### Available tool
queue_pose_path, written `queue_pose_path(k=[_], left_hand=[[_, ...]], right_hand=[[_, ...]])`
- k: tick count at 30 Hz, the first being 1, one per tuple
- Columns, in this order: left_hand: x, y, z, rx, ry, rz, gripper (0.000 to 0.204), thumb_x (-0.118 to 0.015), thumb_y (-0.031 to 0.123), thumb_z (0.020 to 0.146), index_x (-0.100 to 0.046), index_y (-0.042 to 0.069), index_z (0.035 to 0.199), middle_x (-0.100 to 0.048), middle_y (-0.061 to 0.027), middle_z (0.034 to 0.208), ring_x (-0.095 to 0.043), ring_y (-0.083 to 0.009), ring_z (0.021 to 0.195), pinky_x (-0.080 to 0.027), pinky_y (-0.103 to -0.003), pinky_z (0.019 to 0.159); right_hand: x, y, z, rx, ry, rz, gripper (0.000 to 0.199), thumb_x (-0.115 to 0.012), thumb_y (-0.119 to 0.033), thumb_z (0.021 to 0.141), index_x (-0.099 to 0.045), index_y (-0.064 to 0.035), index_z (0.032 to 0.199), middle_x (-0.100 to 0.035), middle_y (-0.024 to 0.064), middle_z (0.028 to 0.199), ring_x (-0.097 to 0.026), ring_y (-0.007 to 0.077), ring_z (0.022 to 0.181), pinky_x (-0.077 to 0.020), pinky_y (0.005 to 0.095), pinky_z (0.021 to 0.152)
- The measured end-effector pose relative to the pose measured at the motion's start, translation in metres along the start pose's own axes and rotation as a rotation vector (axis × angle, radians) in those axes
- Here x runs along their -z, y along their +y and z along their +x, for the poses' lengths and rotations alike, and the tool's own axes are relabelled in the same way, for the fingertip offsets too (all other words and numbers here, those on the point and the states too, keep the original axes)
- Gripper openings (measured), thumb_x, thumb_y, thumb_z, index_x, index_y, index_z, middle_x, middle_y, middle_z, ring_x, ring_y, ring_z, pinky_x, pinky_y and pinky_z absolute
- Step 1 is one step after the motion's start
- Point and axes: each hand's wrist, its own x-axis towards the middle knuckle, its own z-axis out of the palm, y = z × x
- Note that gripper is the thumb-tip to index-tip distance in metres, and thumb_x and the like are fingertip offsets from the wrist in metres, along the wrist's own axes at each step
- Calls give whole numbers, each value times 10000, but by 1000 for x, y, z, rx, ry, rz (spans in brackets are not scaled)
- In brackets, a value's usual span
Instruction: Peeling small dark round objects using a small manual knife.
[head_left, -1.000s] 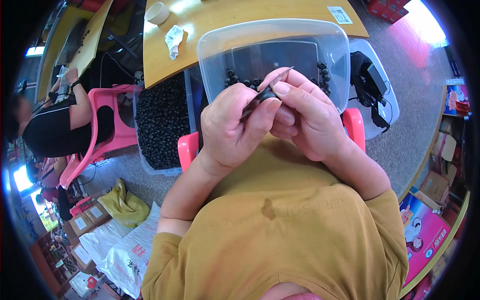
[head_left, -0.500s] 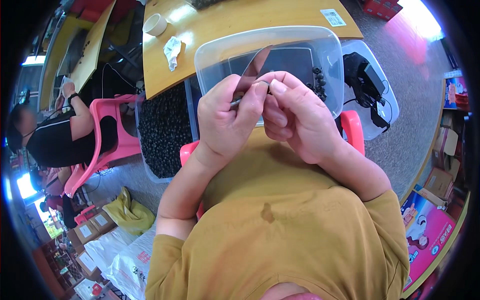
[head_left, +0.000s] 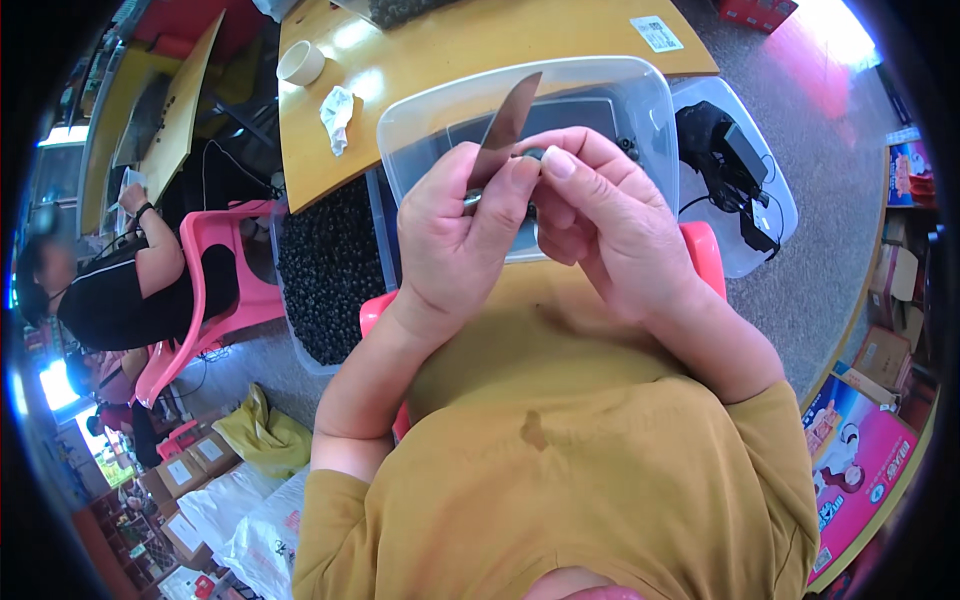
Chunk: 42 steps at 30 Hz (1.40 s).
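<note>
In front of my chest, my left hand is closed round a knife, its broad blade pointing up and away. A small dark round piece is pinched between the thumb and forefinger of my right hand. The two hands nearly meet, with both thumbs close by this piece. Just beyond them is a clear plastic tub, partly hidden by my hands; a few small black round pieces show at its right side.
To the left stands a tub full of small black pieces. A yellow table holds a white cup and crumpled tissue. At right, a white tub holds black cables. A person sits at far left near a pink chair.
My hands stay together at about the same place. The right hand has shifted slightly right, and the knife blade now shows more of its broad face. The view has tilted a little.
</note>
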Motion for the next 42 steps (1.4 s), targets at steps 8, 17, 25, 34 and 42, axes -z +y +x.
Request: queue_pose_path(k=[8, 17, 25, 34, 42], left_hand=[[11, 1, -21, -96, 121, 60, 206, -625, 137, 821, -563, -42, 904, -601, -40, 712, -524, -65, 644, -435, -194, 574], [9, 4, -21, -475, 54, 270, 211, -692, 184, 750, -547, 34, 721, -525, -63, 599, -502, -174, 494, -393, -256, 448], [6, 8, -20, -599, 43, 487, 177, -682, 105, 733, -523, 36, 697, -507, -70, 587, -509, -219, 482, -401, -293, 428], [21, 1, -28, -413, -15, 570, 190, -670, 65, 731, -490, 44, 673, -491, -86, 571, -494, -242, 469, -381, -308, 417], [24, -2, -29, -351, 3, 546, 198, -648, 69, 748, -490, 37, 633, -460, -93, 547, -472, -250, 455, -365, -316, 409]], right_hand=[[-4, -3, -9, -24, -165, 77, 253, -429, -260, 922, -531, -46, 1011, -438, -16, 646, -330, 50, 503, -281, 183, 464], [-10, -2, -16, 20, -200, -68, 307, -405, -267, 929, -533, 2, 999, -477, 3, 678, -319, 41, 504, -274, 188, 460], [-10, 1, -16, 11, -171, -89, 288, -464, -281, 910, -549, -13, 975, -459, -25, 636, -327, 29, 517, -262, 179, 460], [-3, 5, -1, -127, -63, 10, 225, -482, -241, 900, -561, -35, 947, -531, -9, 676, -406, 53, 485, -311, 196, 441], [-25, -63, 64, 41, -79, -183, 136, -510, -183, 869, -543, -56, 832, -540, 5, 659, -500, 83, 499, -440, 241, 492]])
